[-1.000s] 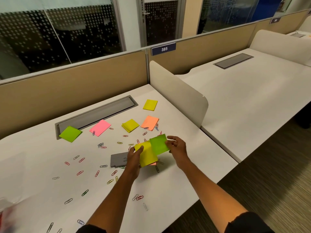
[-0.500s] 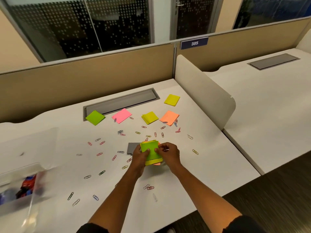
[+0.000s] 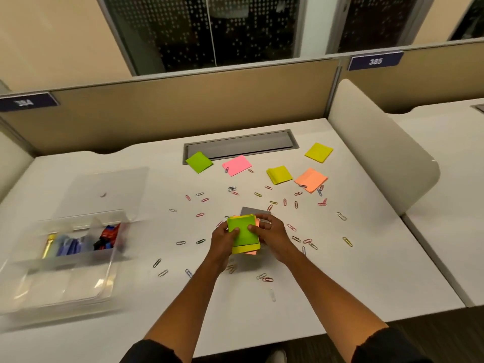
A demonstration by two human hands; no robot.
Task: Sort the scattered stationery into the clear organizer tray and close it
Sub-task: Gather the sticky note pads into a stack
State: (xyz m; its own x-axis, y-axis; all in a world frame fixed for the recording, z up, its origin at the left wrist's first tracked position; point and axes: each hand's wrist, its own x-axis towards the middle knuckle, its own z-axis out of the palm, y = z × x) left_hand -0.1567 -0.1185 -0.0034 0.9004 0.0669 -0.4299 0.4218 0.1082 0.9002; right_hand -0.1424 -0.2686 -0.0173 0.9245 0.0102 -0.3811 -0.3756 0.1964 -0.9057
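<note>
Green on top, yellow and orange beneath: we hold a stack of sticky-note pads (image 3: 243,235) clamped between both hands, the left hand (image 3: 222,238) pinching its left edge and the right hand (image 3: 271,233) its right, probably to square the pads so they drop neatly into one compartment. The clear organizer tray (image 3: 65,284) sits open, well apart on the left of the surface (image 3: 366,271); other pads and paper clips (image 3: 296,204) lie scattered
</note>
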